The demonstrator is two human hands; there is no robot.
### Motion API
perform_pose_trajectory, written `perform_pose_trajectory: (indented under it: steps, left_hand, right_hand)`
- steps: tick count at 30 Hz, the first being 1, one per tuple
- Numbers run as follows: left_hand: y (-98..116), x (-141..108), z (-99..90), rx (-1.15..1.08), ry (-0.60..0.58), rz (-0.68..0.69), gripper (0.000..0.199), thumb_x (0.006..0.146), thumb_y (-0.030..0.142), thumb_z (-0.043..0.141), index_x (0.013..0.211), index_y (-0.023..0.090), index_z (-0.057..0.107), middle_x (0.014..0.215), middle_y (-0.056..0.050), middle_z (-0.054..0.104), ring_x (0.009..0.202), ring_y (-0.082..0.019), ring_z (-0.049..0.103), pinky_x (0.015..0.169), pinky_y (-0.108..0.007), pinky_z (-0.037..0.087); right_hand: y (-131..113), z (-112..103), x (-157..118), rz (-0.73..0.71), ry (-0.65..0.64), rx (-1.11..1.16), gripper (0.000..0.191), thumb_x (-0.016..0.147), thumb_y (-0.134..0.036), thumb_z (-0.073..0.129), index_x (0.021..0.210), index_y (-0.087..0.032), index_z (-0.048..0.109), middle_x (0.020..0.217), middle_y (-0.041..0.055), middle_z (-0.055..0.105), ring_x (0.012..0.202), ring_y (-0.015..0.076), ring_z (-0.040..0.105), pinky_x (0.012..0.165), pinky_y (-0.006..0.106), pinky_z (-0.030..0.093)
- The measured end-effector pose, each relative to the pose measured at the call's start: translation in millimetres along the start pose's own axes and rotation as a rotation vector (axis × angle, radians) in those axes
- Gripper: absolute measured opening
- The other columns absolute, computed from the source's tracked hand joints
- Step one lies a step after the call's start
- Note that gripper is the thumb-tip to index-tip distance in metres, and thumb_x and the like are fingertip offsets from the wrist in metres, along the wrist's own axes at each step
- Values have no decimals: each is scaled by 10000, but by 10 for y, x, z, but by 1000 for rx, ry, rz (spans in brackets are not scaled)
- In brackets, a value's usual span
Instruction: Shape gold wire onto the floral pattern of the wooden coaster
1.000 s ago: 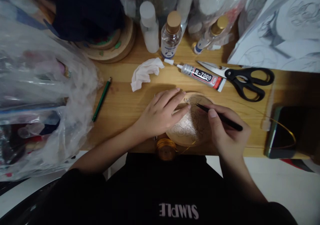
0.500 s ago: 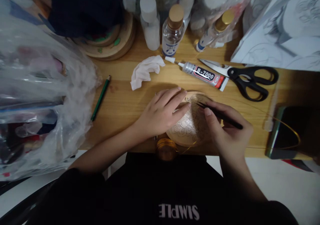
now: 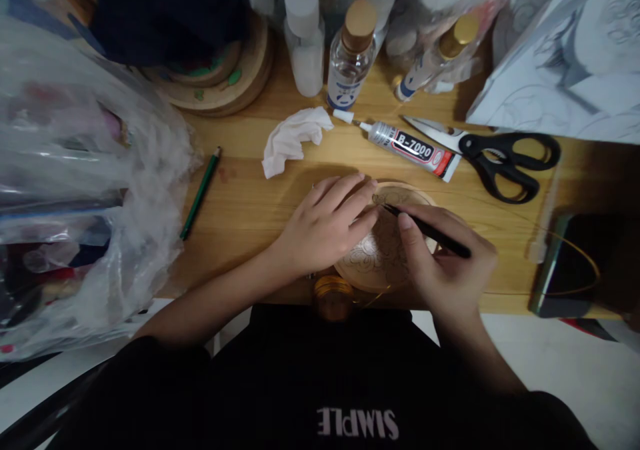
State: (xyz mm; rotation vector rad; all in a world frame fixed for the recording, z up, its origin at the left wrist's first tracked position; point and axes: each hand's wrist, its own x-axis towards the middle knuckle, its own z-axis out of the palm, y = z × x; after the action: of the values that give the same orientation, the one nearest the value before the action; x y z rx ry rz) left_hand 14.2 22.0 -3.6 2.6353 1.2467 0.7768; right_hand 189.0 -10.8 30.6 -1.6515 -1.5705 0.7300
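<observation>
A round, wood-rimmed piece (image 3: 370,280) with a pale face and a drawn floral line pattern lies at the table's front edge. My left hand (image 3: 327,227) lies on its left side, fingers stretched out and slightly apart. In my right hand (image 3: 445,257) is a pair of black tweezers (image 3: 433,231), gripped like a pen. Their tips touch or hover just over the upper part of the pattern, near my left fingertips; whether they pinch anything is too small to tell. Below the piece sits a spool of golden wire (image 3: 333,293), a loose strand running from it.
Beyond my hands lie a crumpled tissue (image 3: 295,138), a B-7000 glue tube (image 3: 413,149) and black-handled scissors (image 3: 500,160). Bottles (image 3: 350,57) stand behind. A green pencil (image 3: 201,193) and plastic bags (image 3: 100,170) are left; a phone (image 3: 575,263) is right.
My right hand has shifted a little left with the tweezers, bringing their tips closer to my left fingers. My left hand stays on the round piece. The view has moved slightly.
</observation>
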Motion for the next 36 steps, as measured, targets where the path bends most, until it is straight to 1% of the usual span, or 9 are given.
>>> perform_pose_trajectory:
  steps: [6, 10, 13, 16, 20, 23, 28, 32, 36]
  left_hand:
    - [-11, -6, -6, 26, -17, 23, 165, 974, 242, 534, 1044, 151, 652, 1241, -72, 639, 1206, -200, 562, 1010, -336, 463]
    - [-31, -17, -14, 43, -74, 71, 182, 984, 237, 517, 1025, 161, 678, 1262, -55, 644, 1220, -232, 559, 1006, -368, 466]
    - [-44, -23, -24, 24, -110, 73, 195, 987, 224, 510, 1059, 159, 679, 1291, -60, 631, 1247, -243, 541, 1023, -384, 454]
    - [-48, -25, -32, -6, -115, 65, 201, 986, 208, 510, 1091, 136, 665, 1290, -78, 630, 1257, -258, 536, 1038, -401, 443]
    - [-45, -24, -43, 18, -94, 85, 199, 990, 204, 499, 1058, 133, 672, 1277, -73, 641, 1237, -282, 557, 1018, -407, 457]
    - [-41, -26, -50, 51, -93, 94, 191, 987, 200, 501, 1040, 151, 677, 1284, -68, 639, 1237, -278, 561, 1012, -406, 465]
    - [-38, -35, -46, 47, -109, 89, 206, 990, 200, 488, 1061, 152, 675, 1306, -80, 626, 1258, -280, 546, 1026, -430, 460]
    - [-37, -37, -46, 15, -131, 79, 221, 994, 190, 472, 1072, 153, 676, 1323, -88, 615, 1277, -281, 532, 1042, -441, 449]
    - [-39, -31, -57, 4, -144, 76, 230, 998, 187, 462, 1066, 157, 679, 1321, -90, 615, 1279, -281, 531, 1043, -440, 449]
  right_hand:
    - [-49, 39, 26, -105, -6, -105, 230, 826, -120, 666, 1038, -193, 713, 988, 40, 742, 913, 165, 706, 850, 325, 588]
    - [-51, 63, 18, -187, 6, -185, 231, 826, -108, 658, 1037, -184, 710, 985, 51, 741, 912, 177, 709, 848, 340, 595]
    - [-42, 62, 9, -228, -5, -221, 253, 826, -98, 655, 1056, -191, 706, 1008, 53, 739, 912, 181, 712, 842, 349, 602]
    - [-35, 38, 16, -263, -40, -249, 247, 826, -95, 656, 1052, -179, 710, 1005, 68, 740, 904, 190, 719, 830, 347, 605]
    - [-20, -9, 56, -315, -75, -294, 240, 827, -108, 663, 1050, -181, 715, 997, 75, 741, 893, 197, 723, 813, 343, 608]
    - [0, -52, 100, -374, -122, -297, 277, 817, -99, 670, 1074, -194, 709, 1011, 68, 741, 900, 192, 721, 812, 330, 610]
    - [48, -144, 207, -476, -231, -296, 317, 835, -114, 648, 1122, -243, 685, 1071, 50, 735, 929, 199, 720, 812, 364, 616]
    - [90, -211, 317, -601, -317, -324, 310, 829, -123, 654, 1113, -243, 684, 1080, 46, 738, 970, 207, 716, 818, 359, 613]
    - [123, -249, 418, -683, -379, -313, 288, 834, -144, 655, 1107, -232, 682, 1048, 46, 746, 928, 200, 721, 791, 351, 610]
